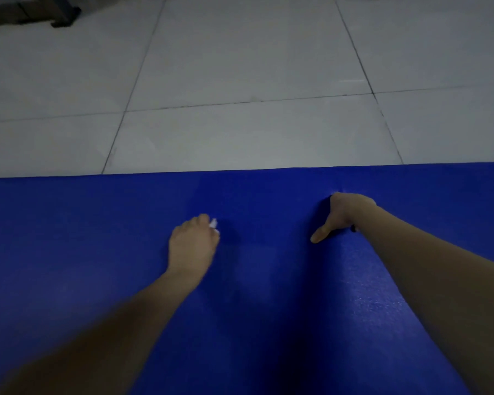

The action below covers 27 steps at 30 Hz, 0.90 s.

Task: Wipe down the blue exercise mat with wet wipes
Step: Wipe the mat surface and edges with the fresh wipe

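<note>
The blue exercise mat [97,238] lies flat across the lower half of the view, its far edge running along the tiled floor. My left hand [193,246] rests on the mat near the middle with its fingers curled round a small white wet wipe [214,224], of which only a bit sticks out. My right hand [344,213] presses on the mat further right and closer to the far edge, thumb stretched out toward the left; its fingers are hidden beyond the knuckles. Both forearms reach in from the bottom.
A light grey tiled floor [240,67] with dark grout lines stretches beyond the mat. A dark piece of furniture [35,11] stands at the top left corner. The lighting is dim.
</note>
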Tool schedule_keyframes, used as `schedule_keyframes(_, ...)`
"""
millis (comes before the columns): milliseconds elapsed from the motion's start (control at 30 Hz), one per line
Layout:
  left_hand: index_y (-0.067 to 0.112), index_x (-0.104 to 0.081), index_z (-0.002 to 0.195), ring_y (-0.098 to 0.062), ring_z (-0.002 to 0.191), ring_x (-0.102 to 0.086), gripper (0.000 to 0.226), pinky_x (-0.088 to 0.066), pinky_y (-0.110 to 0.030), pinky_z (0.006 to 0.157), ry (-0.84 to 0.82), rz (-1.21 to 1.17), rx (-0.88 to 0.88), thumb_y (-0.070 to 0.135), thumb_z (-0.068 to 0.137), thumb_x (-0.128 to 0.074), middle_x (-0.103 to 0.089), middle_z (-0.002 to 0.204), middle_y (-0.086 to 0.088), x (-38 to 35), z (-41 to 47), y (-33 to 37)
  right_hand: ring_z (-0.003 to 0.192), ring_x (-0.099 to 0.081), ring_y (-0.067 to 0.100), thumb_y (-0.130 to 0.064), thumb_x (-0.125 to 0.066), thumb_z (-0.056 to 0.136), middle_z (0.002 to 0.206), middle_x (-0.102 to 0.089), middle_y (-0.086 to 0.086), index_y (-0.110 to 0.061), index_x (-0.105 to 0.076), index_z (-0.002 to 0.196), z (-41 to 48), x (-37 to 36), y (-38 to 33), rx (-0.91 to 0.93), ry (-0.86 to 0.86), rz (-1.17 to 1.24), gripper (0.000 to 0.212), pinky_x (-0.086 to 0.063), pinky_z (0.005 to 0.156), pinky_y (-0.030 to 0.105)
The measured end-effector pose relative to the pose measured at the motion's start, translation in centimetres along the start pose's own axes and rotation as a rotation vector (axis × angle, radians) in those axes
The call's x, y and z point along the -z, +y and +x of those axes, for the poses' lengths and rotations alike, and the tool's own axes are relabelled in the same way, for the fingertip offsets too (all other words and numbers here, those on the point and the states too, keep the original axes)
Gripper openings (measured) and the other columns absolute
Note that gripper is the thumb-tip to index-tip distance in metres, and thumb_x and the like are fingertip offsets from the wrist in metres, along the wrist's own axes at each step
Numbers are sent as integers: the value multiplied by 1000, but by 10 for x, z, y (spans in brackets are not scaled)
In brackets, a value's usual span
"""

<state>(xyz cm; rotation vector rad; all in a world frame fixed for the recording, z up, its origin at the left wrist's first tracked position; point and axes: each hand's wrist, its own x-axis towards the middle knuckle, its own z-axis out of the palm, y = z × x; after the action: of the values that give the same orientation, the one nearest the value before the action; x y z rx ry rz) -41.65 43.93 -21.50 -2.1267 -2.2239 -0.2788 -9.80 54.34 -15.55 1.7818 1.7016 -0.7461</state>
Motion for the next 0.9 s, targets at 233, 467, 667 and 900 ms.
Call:
schedule_keyframes(233,10,-47,84,-24,62,-52,25,-36,-34,54,-12,-112,305,23,105,-49,-56,71,-9,-2,-7,-5,98,-64,26,-78,-85,42,90,-54,-3,-18,-41,110,-3,3,0,8,-2,-6,101,-54,94,43)
schedule_keyframes(467,15,-58,77,-22,52,-57,21,-45,-32,50,-38,-110,22,24,92,-70,-59,62,-3,-8,-26,123,101,-65,28,-78,-86,40,90,-55,-1,-17,-43,108,-4,4,0,7,0,5,100,-54,93,44)
schedule_keyframes(667,18,-58,81,-15,57,-52,22,-46,-32,59,1,-69,-185,30,99,-60,-58,65,1,-8,-47,169,95,-65,24,-82,-83,39,89,-58,-2,-18,-44,108,-4,1,1,1,25,-9,101,-55,91,42)
schedule_keyframes(900,18,-57,87,-20,66,-48,40,-26,-36,62,-125,213,-117,33,107,-26,-58,79,-1,-14,-39,73,102,-59,25,-82,-82,41,112,-59,1,-15,-44,127,-4,-9,10,10,86,46,115,-50,80,39)
